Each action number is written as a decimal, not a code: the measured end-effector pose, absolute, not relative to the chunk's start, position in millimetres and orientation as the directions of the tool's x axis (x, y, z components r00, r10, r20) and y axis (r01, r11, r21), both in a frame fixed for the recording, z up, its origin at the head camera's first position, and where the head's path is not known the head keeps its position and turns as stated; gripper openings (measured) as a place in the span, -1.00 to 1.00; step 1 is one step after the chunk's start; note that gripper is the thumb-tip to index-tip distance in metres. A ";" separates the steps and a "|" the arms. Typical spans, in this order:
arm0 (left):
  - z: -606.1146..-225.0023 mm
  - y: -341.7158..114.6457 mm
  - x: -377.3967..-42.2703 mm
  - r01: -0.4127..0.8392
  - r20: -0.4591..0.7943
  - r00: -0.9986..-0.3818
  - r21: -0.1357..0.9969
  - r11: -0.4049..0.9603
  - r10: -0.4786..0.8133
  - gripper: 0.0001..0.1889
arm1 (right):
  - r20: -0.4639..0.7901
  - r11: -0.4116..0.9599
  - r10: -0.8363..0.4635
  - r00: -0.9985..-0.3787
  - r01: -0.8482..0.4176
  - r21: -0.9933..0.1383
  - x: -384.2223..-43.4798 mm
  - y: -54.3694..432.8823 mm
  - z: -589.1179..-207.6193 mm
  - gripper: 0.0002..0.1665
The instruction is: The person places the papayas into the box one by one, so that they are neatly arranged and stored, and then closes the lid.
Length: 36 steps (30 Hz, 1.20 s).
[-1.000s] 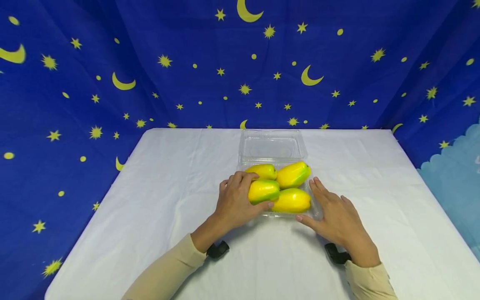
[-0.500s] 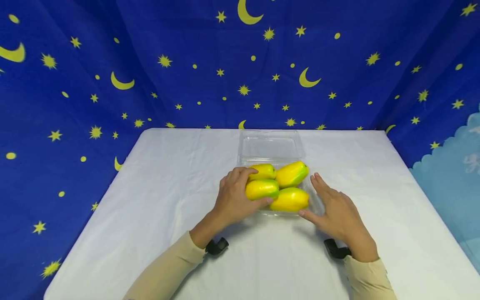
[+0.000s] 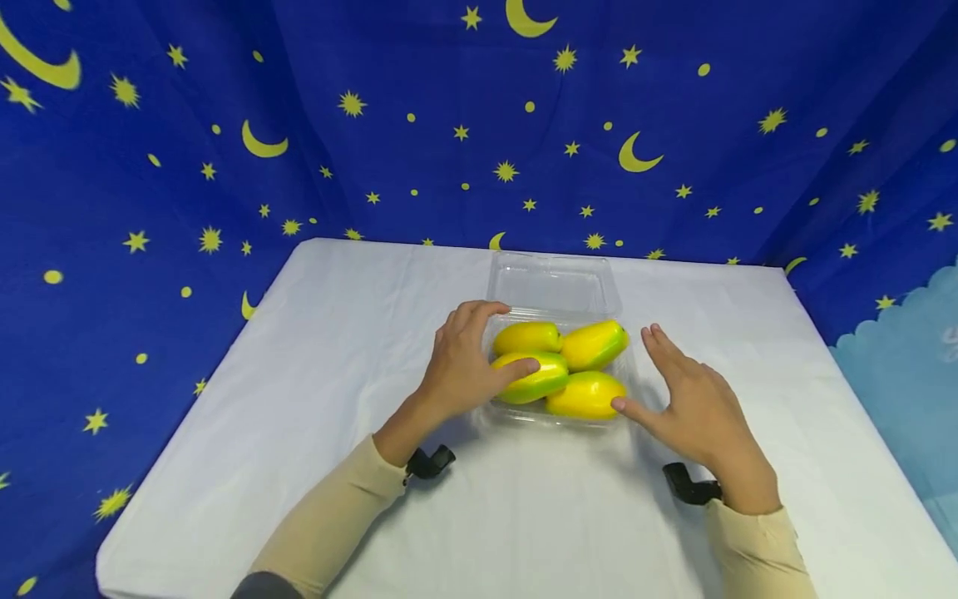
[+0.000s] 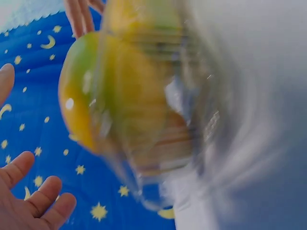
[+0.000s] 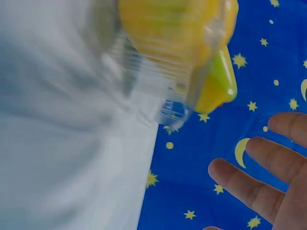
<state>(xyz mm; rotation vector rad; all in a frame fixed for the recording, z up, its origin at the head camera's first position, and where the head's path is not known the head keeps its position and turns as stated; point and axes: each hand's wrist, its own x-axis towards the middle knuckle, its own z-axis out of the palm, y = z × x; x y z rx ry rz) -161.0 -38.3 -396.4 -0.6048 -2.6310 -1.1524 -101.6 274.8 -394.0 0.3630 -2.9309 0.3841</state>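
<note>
Several smooth yellow-and-green mangoes (image 3: 587, 394) lie in two rows in a clear plastic clamshell box (image 3: 554, 418). Its lid (image 3: 555, 283) is folded back flat behind it. My left hand (image 3: 462, 366) hovers at the box's left side with fingers spread; its thumb crosses over the front-left mango (image 3: 533, 384) in the head view, and contact cannot be told. My right hand (image 3: 692, 408) is held off the right side, fingers straight and thumb extended toward the box's front-right corner. In both wrist views the fingers (image 4: 45, 196) (image 5: 249, 189) stand apart from the fruit, which shows through the blurred box wall.
A white cloth covers the table (image 3: 359, 333). Behind it and along both sides hangs a blue curtain (image 3: 419, 158) with yellow moons and stars. A light blue patch (image 3: 906, 366) shows at the right. Each wrist carries a black camera mount (image 3: 431, 462).
My left hand has come away from the mangoes and its fingers have spread. My right hand has moved a little right, away from the box. The head view has tilted slightly.
</note>
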 end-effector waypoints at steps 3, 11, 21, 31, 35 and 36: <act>-388.4 -43.6 -169.6 0.425 0.345 -0.905 0.684 0.592 0.251 -0.23 | 0.200 0.938 -0.213 -0.956 -0.257 -0.232 -108.0 276.7 -385.1 0.20; -374.3 -47.2 -203.8 0.418 0.376 -0.907 0.738 0.529 0.192 -0.26 | 0.167 0.935 -0.136 -0.977 -0.183 -0.305 -126.1 288.7 -359.6 0.16; -385.8 -53.3 -240.7 0.386 0.343 -0.923 0.806 0.450 0.177 -0.31 | 0.133 0.902 -0.066 -0.989 -0.116 -0.416 -147.5 307.3 -363.4 0.09; -401.7 -52.0 -252.1 0.339 0.265 -0.937 0.852 0.400 0.229 -0.31 | 0.124 0.861 -0.118 -0.985 -0.164 -0.481 -171.8 305.2 -377.4 -0.05; -409.0 -51.8 -257.0 0.294 0.208 -0.946 0.876 0.382 0.249 -0.29 | 0.127 0.833 -0.128 -0.984 -0.176 -0.525 -183.8 309.3 -386.2 -0.13; -410.7 -51.5 -258.6 0.284 0.194 -0.946 0.880 0.381 0.259 -0.28 | 0.125 0.831 -0.126 -0.984 -0.174 -0.528 -186.3 311.2 -388.1 -0.13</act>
